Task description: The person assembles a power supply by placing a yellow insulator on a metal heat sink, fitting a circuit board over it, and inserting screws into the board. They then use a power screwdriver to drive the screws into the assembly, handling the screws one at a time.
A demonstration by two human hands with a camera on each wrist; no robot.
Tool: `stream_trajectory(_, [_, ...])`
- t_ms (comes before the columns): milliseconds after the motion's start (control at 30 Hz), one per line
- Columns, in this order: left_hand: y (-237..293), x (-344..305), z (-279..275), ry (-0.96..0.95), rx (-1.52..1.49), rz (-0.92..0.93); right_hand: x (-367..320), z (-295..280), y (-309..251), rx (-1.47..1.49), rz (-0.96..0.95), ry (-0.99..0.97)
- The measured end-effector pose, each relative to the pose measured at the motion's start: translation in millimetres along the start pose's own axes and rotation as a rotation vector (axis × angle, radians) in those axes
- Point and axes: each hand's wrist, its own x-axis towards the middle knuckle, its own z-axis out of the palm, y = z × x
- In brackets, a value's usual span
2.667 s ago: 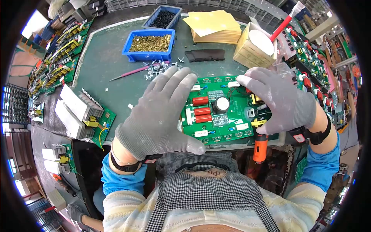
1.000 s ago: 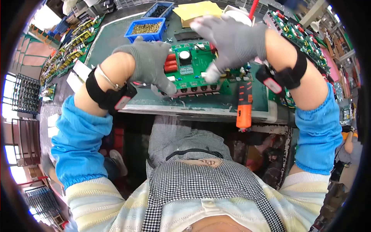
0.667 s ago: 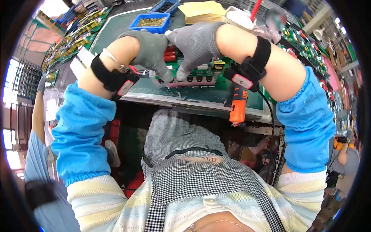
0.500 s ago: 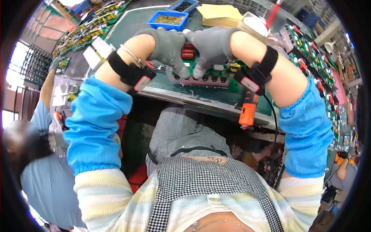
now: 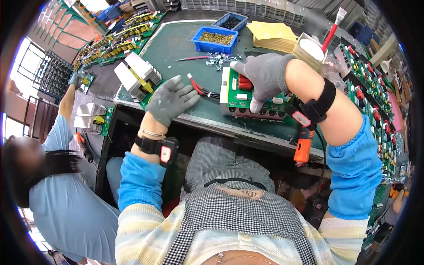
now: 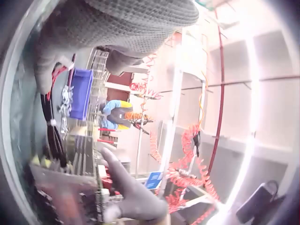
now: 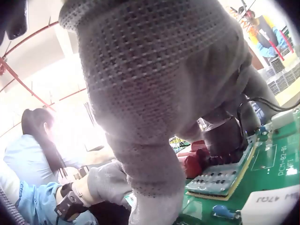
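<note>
A green circuit board [image 5: 242, 104] with red cylindrical components and white blocks lies near the table's front edge. Over it arches my gloved right hand [image 5: 266, 77], thumb at the front edge and fingers toward the far side, covering the board's middle. In the right wrist view, the thumb comes down on the near side of a dark cylinder [image 7: 225, 136], with fingers beyond it. My gloved left hand [image 5: 171, 100] is off the board to the left, palm upward, fingers spread and holding nothing. Just beyond its fingertips lies a bundle of red and black wires [image 5: 204, 92].
White heat sinks [image 5: 138, 75] stand left. Behind are a blue bin of brass-coloured parts [image 5: 215, 40], scattered metal pieces [image 5: 219, 60], yellow sheets [image 5: 271, 35] and a box [image 5: 308, 52]. An orange-handled tool [image 5: 303, 148] hangs at the front edge. Another person [image 5: 66, 198] is at left.
My left hand has left the board, moved left and turned palm up toward the wires. My right hand stays over the board. The head view has shifted, showing more of the left.
</note>
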Motion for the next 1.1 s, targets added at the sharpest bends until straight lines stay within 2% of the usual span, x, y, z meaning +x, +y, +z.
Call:
stream_trajectory(67, [-6, 14, 21, 0.04, -0.007, 0.078, 0, -1, -1, -0.002, 0.016, -0.024])
stream_trajectory(167, [-4, 67, 13, -0.125, 0.022, 0.09, -3, -7, -7, -0.004, 0.05, -0.063])
stream_trajectory(233, [-7, 80, 36, -0.224, 0.065, 0.125, -2, -4, -6, -0.012, 0.053, -0.067])
stream_trajectory(333, [-4, 41, 68, -0.245, 0.2, 0.214, -2, -4, -5, -0.009, 0.063, -0.076])
stream_trajectory(367, [-3, 33, 75, -0.164, 0.26, 0.229, -1, -4, -5, -0.004, 0.064, -0.074])
stream_trajectory(467, [1, 20, 71, -0.197, 0.767, 0.406, -2, 0, -2, -0.01, 0.032, -0.034])
stream_trajectory(500, [3, 8, 82, -0.12, 0.88, 0.39, -3, 0, -1, -0.014, 0.024, -0.024])
stream_trajectory(600, [-9, -3, 93, -0.2, 1.227, 0.712, -2, 0, -2, -0.004, 0.026, -0.014])
stream_trajectory(633, [-11, -5, 96, -0.203, 1.398, 0.768, -5, -3, -5, -0.002, 0.034, -0.018])
stream_trajectory(767, [-23, -27, 115, -0.192, 1.73, 0.754, -8, -3, -8, 0.025, 0.041, -0.024])
stream_trajectory(800, [-23, -27, 116, -0.204, 1.735, 0.759, -8, -3, -8, 0.036, 0.047, -0.038])
stream_trajectory(833, [-24, -28, 116, -0.215, 1.74, 0.763, 0, 15, 3, 0.179, -0.008, 0.069])
stream_trajectory(933, [-26, -26, 116, -0.215, 1.709, 0.778, -4, 11, 0, 0.19, -0.037, 0.075])
stream_trajectory(967, [-28, -26, 116, -0.208, 1.689, 0.783, -9, -2, -6, 0.051, 0.03, -0.009])
stream_trajectory(1100, [-28, -29, 127, -0.176, 1.807, 0.755, -2, 7, -2, 0.083, 0.031, 0.001])
